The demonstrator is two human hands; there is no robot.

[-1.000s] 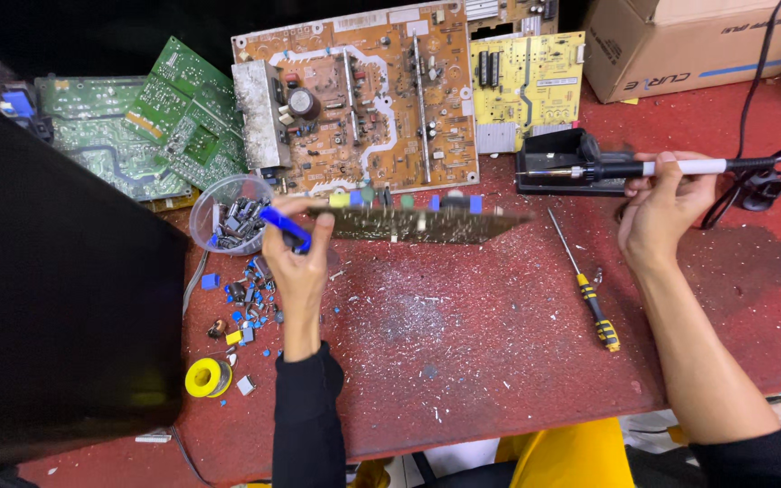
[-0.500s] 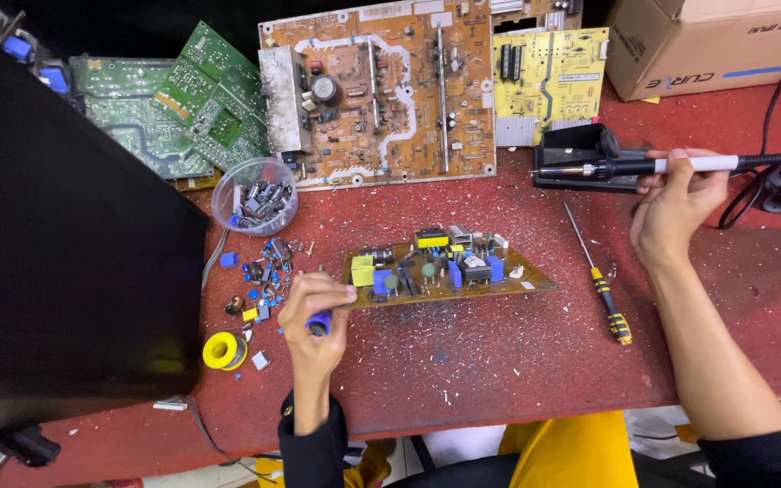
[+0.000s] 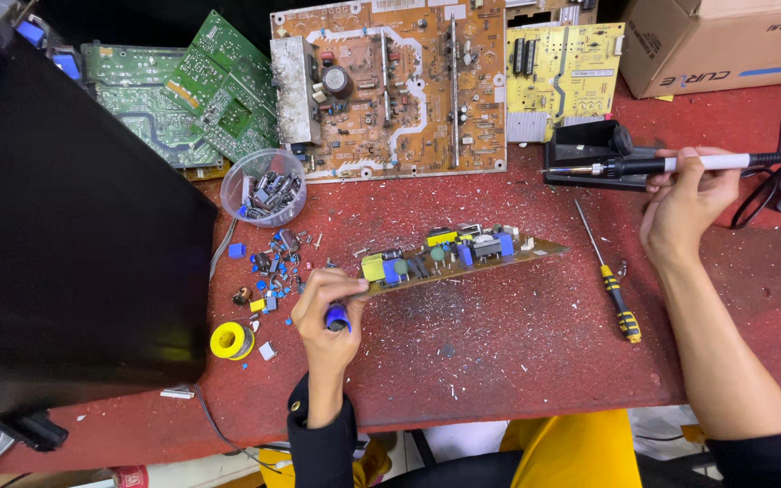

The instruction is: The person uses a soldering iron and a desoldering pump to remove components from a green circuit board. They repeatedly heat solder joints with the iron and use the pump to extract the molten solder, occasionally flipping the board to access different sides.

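1. A narrow circuit board (image 3: 463, 256) lay at the centre of the frame, tilted on its long edge on the red worktop (image 3: 517, 352), its yellow, blue and green components facing up and toward the viewer.
2. The left hand (image 3: 329, 307) was closed on the board's lower-left end and also gripped a small blue object (image 3: 337, 317), whose kind could not be told.
3. The right hand (image 3: 684, 203), at the right of the frame, was closed around the white handle of a soldering iron (image 3: 671, 164); the tip pointed left over a black iron stand (image 3: 594, 149), well apart from the board.
4. Judged from this pose, good practice would be to keep the board braced firmly against the worktop and bring the tip to one joint at a time, with fingers kept off the copper side.
5. A yellow-and-black screwdriver (image 3: 609, 276) lay between the board and the right forearm.
6. Left of the board were scattered loose components (image 3: 268, 271), a clear cup of salvaged parts (image 3: 264, 188) and a yellow solder spool (image 3: 231, 341).
7. Larger boards filled the upper frame: brown (image 3: 390, 86), yellow (image 3: 562, 72) and green (image 3: 219, 86). A cardboard box (image 3: 716, 41) sat at upper right, a black panel (image 3: 65, 244) at left.
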